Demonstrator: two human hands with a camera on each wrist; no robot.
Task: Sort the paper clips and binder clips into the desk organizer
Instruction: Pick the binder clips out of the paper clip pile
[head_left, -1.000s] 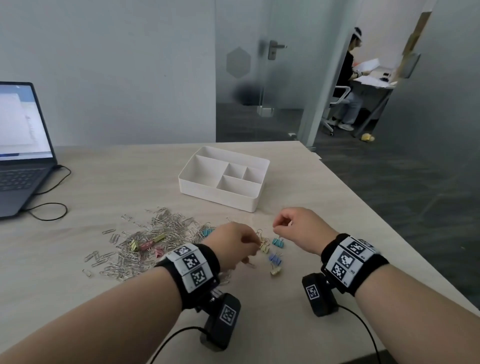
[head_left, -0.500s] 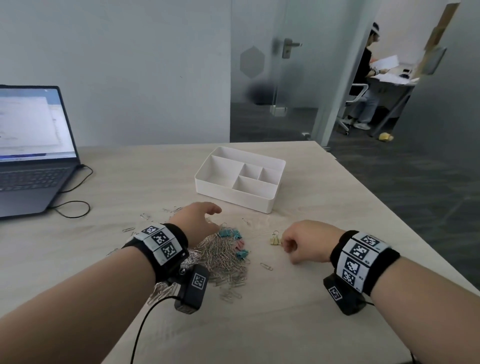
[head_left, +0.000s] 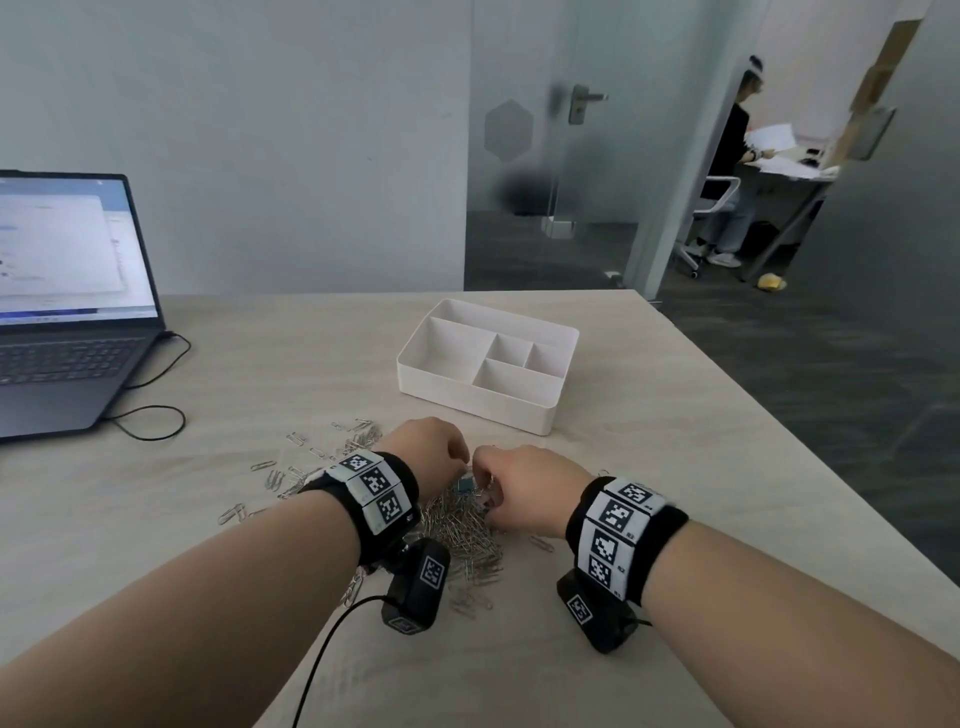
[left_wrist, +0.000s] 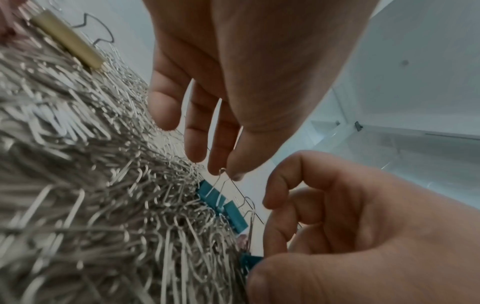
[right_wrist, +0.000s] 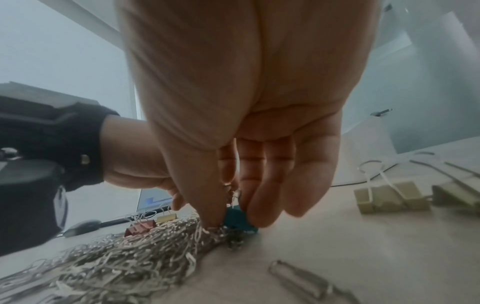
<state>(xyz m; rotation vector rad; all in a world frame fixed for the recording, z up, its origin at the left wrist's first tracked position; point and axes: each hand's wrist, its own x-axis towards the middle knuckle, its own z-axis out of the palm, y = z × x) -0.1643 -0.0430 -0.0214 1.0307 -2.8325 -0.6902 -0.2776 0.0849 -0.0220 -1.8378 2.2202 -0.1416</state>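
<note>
Both hands are down at the paper clip pile (head_left: 462, 525), on the side facing the desk organizer (head_left: 485, 364): your right hand (right_wrist: 233, 144) has a grip pinching a teal binder clip (right_wrist: 237, 219) at the pile's edge, and your left hand (left_wrist: 221, 92) pinches the wire handle of another teal binder clip (left_wrist: 211, 193). Lift each straight up by its wire so loose clips shake off. The organizer sits beyond the pile, farther across the desk (head_left: 675, 467). No readable writing anywhere; your wristbands carry only coded squares.

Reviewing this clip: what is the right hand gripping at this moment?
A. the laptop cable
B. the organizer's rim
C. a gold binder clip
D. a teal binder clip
D. In the right wrist view, the right hand pinches a teal binder clip at the edge of the paper clip pile.
</note>
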